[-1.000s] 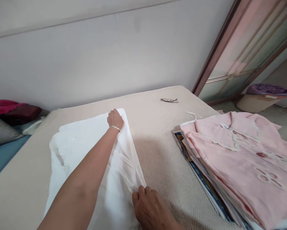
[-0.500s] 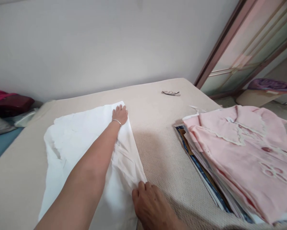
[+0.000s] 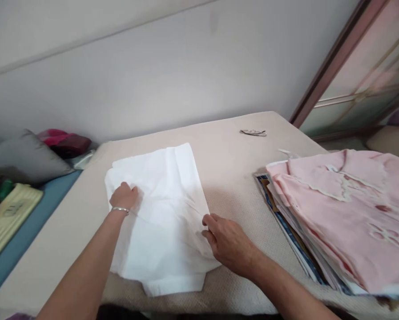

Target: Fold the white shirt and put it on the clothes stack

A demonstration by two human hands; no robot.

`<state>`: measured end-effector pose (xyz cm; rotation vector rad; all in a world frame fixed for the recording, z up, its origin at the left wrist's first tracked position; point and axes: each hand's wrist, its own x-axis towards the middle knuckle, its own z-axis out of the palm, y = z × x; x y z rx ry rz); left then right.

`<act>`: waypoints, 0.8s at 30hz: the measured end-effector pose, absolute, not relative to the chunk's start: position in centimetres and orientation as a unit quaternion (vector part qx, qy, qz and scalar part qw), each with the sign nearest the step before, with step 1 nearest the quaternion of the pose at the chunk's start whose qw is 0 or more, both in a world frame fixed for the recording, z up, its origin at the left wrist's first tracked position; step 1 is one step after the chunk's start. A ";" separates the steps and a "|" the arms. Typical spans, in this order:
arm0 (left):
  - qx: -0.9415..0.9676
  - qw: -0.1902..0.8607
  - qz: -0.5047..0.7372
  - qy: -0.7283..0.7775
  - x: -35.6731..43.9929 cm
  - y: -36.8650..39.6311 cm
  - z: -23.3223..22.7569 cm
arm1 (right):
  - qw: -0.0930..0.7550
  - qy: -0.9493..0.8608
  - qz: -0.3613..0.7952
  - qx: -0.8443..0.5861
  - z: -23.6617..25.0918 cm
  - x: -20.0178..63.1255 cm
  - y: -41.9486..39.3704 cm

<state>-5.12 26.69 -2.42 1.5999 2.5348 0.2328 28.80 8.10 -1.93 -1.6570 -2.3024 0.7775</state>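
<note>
A white garment (image 3: 162,213), partly folded, lies flat on the beige bed cover (image 3: 232,173). On its left part rests my left hand (image 3: 123,196), fingers curled down at the cloth, with a silver bracelet at the wrist. I cannot make out whether the fingers there pinch a fold. My right hand (image 3: 224,238) grips the garment's right edge between thumb and fingers. Creases run across the cloth toward that grip. At the near end a narrower flap of the garment sticks out.
Folded clothes with a pink lace-collared top (image 3: 346,213) uppermost are stacked at the right. Eyeglasses (image 3: 253,133) lie toward the back edge. On the left are a grey cushion (image 3: 29,158), a red bundle (image 3: 66,142) and a yellow ribbed item (image 3: 12,218). A wall rises behind.
My left hand has left the garment's far right corner and come back to its left side. My right hand has moved up the right edge. The view has swung left.
</note>
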 end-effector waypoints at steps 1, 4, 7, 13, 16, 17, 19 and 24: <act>0.508 0.080 0.079 0.854 -6.4 25.9 -2.5 | 0.103 -0.781 0.264 -0.557 -2.3 28.4 8.4; 0.466 0.118 0.095 0.872 -8.5 25.0 -3.0 | 0.058 -0.794 0.258 -0.547 -4.0 27.1 8.9; 0.439 0.116 0.123 0.882 -8.9 25.4 -3.5 | 0.043 -0.794 0.247 -0.553 -5.2 26.4 9.1; 0.406 0.135 0.164 0.889 -10.2 25.3 -3.9 | 0.025 -0.797 0.245 -0.552 -5.4 26.6 8.9; 0.395 0.153 0.184 0.887 -10.8 25.1 -4.3 | 0.013 -0.798 0.240 -0.552 -5.2 26.5 8.8; 0.389 0.159 0.194 0.886 -10.9 25.1 -4.5 | 0.012 -0.799 0.239 -0.552 -5.2 26.5 8.8; 0.371 0.172 0.217 0.887 -10.8 25.3 -4.9 | 0.011 -0.799 0.236 -0.553 -5.1 26.4 8.8; 0.336 0.223 0.264 0.876 -10.2 26.2 -4.9 | 0.013 -0.797 0.236 -0.556 -5.2 26.4 8.8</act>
